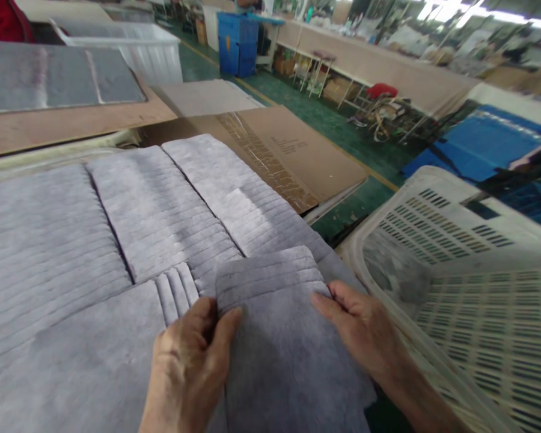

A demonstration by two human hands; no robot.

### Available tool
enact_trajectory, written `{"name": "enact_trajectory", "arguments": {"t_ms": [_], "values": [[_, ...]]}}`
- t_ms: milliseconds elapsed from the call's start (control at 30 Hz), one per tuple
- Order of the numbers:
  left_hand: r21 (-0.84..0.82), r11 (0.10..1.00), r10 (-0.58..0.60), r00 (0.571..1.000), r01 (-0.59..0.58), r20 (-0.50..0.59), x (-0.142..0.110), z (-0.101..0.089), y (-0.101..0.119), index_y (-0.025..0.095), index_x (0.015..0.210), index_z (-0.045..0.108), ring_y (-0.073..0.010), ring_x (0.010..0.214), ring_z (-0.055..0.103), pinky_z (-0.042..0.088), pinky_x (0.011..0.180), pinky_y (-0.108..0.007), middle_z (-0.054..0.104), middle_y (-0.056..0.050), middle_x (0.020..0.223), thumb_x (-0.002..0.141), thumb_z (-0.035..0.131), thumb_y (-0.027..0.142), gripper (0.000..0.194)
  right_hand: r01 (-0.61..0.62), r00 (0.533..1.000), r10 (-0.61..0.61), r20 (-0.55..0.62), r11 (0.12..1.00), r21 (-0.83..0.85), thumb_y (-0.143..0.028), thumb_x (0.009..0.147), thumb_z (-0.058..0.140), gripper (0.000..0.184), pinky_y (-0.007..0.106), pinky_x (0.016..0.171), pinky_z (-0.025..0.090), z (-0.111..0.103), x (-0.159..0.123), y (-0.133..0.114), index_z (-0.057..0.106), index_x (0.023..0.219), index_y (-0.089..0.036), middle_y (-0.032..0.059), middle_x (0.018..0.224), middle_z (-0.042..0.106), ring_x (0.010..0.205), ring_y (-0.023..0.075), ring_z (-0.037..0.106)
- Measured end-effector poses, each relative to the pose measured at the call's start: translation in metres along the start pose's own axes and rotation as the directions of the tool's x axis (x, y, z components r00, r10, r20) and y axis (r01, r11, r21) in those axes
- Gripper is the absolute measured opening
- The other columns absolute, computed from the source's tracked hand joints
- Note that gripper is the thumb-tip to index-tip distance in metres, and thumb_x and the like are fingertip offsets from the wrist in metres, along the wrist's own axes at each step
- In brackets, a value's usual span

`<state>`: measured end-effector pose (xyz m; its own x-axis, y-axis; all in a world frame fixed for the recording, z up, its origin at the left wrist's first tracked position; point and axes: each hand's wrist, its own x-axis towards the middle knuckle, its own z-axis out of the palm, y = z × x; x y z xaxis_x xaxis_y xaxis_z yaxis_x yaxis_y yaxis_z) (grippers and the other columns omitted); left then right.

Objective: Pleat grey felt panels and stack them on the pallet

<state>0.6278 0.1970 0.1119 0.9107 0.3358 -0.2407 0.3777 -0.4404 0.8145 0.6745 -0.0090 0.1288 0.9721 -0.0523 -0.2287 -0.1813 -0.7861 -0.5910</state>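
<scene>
Both hands grip a small fanned stack of grey fabric pieces by its sides. My left hand pinches the left edge, thumb on top. On the right edge, my right hand has its thumb on top and its fingers partly hidden beneath. Several upper edges of the stack show in steps. Left of it lies another group of grey pieces, with a few staggered edges near my left hand. Beyond, overlapping rows of the same grey pieces cover the table.
A white slatted plastic basket stands close on the right, with clear plastic inside. Flat cardboard lies past the fabric rows. Farther off are a white tub, a blue bin and a long covered bench.
</scene>
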Motion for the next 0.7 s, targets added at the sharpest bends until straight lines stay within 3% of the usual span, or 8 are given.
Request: {"name": "enact_trajectory", "arguments": {"t_ms": [200, 467, 700], "values": [[0.129, 0.992, -0.007, 0.989, -0.012, 0.148, 0.042, 0.006, 0.009, 0.02, 0.062, 0.051, -0.0108, 0.048, 0.043, 0.029, 0.047, -0.023, 0.049, 0.004, 0.049, 0.075, 0.048, 0.045, 0.029, -0.081, 0.993, 0.077, -0.086, 0.996, -0.044, -0.054, 0.072, 0.042, 0.038, 0.026, 0.046, 0.029, 0.004, 0.012, 0.0, 0.041, 0.052, -0.022, -0.003, 0.046, 0.041, 0.046, 0.0129, 0.043], [0.381, 0.921, 0.062, 0.996, -0.082, 0.065, 0.059, 0.015, 0.026, 0.022, 0.064, 0.047, -0.0122, 0.05, 0.044, 0.028, 0.054, -0.025, 0.047, 0.004, 0.051, 0.078, 0.048, 0.035, 0.019, -0.066, 0.987, 0.055, -0.151, 0.995, -0.071, -0.055, 0.072, 0.038, 0.037, 0.027, 0.047, 0.029, 0.01, 0.029, 0.001, 0.041, 0.053, -0.023, -0.0016, 0.045, 0.044, 0.046, 0.0144, 0.045], [0.582, 0.808, 0.095, 0.995, -0.09, 0.023, 0.063, 0.024, 0.03, 0.024, 0.073, 0.053, -0.0154, 0.055, 0.053, 0.027, 0.054, -0.025, 0.054, 0.003, 0.056, 0.082, 0.048, 0.038, 0.017, -0.089, 0.982, 0.064, -0.176, 0.986, -0.14, -0.057, 0.07, 0.035, 0.038, 0.028, 0.05, 0.029, 0.012, 0.037, 0.006, 0.041, 0.054, -0.024, 0.0001, 0.047, 0.045, 0.049, 0.0167, 0.046]]}}
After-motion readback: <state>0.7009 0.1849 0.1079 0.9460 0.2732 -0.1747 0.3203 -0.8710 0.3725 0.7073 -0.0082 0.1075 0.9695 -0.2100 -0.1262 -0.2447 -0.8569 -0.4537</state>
